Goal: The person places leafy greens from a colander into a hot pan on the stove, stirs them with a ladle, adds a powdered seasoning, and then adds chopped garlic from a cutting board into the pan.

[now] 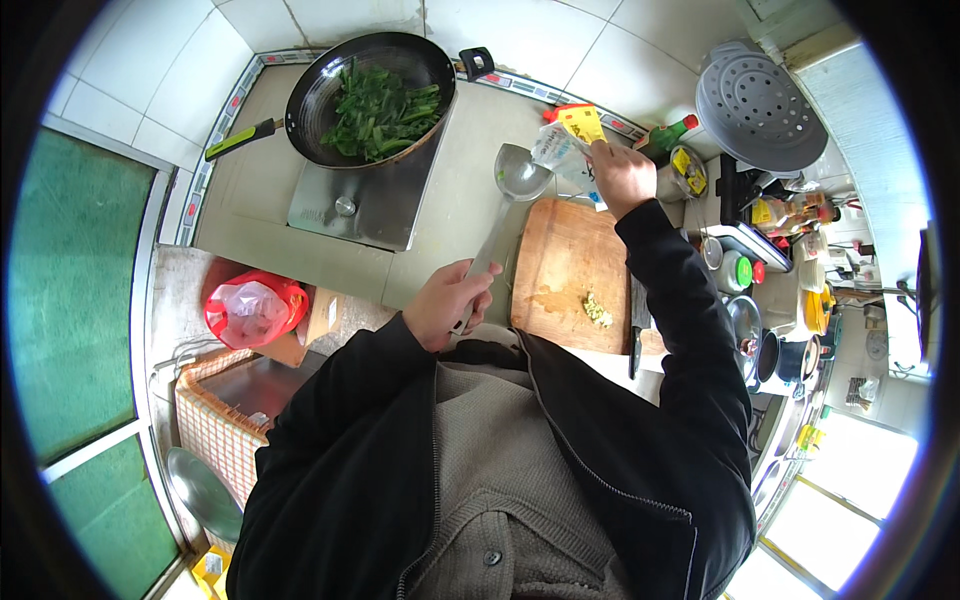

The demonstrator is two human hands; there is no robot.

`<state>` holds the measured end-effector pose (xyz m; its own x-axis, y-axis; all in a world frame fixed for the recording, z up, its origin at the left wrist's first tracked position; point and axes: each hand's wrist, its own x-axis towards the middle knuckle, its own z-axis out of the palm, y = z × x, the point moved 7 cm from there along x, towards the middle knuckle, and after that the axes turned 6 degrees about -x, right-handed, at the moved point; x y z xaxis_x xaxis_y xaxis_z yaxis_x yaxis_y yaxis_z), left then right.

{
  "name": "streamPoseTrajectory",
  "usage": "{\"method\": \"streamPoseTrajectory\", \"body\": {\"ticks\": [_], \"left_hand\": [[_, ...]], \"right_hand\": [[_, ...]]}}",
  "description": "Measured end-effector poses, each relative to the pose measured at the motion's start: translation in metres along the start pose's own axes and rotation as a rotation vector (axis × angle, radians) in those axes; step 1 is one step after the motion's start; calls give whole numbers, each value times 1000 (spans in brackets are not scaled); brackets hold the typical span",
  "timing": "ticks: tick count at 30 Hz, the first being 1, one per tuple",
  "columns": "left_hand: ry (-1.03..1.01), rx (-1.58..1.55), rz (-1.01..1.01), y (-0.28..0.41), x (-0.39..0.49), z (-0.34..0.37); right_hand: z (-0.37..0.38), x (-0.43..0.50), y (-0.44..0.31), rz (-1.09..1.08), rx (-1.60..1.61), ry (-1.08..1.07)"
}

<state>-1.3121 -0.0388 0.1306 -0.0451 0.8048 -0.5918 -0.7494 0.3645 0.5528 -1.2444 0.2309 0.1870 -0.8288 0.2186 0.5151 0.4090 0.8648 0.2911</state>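
Observation:
My left hand grips the handle of a metal ladle, whose bowl is tilted over the counter and carries a small green scrap. At the back of the counter my right hand has its fingers on a clear printed plastic bag, beside a yellow packet; whether it holds the packet too, I cannot tell. A wooden cutting board bears chopped pale-yellow bits, probably garlic. Leafy greens lie in a black wok on a steel-topped cooker.
A kitchen knife lies along the board's right edge. Behind my right hand stands a green bottle with a red cap. A grey perforated steamer tray leans at the wall. A red plastic bag sits below the counter, at left.

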Motion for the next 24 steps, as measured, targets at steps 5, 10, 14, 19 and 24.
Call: {"method": "streamPoseTrajectory", "body": {"ticks": [5,10,14,19,24], "left_hand": [[-24,28,16,1,2,3],[-14,12,-8,-2,1,3],[-5,-4,-5,-2,1,5],[-20,35,8,-1,4,5],[-6,19,3,-4,4,3]], "right_hand": [[-2,-7,1,14,12,-7],[-4,-10,5,38,1,4],[-2,-11,3,-5,4,-24],[-4,-16,3,-1,65,11],[-5,-20,9,58,69,26]]}}
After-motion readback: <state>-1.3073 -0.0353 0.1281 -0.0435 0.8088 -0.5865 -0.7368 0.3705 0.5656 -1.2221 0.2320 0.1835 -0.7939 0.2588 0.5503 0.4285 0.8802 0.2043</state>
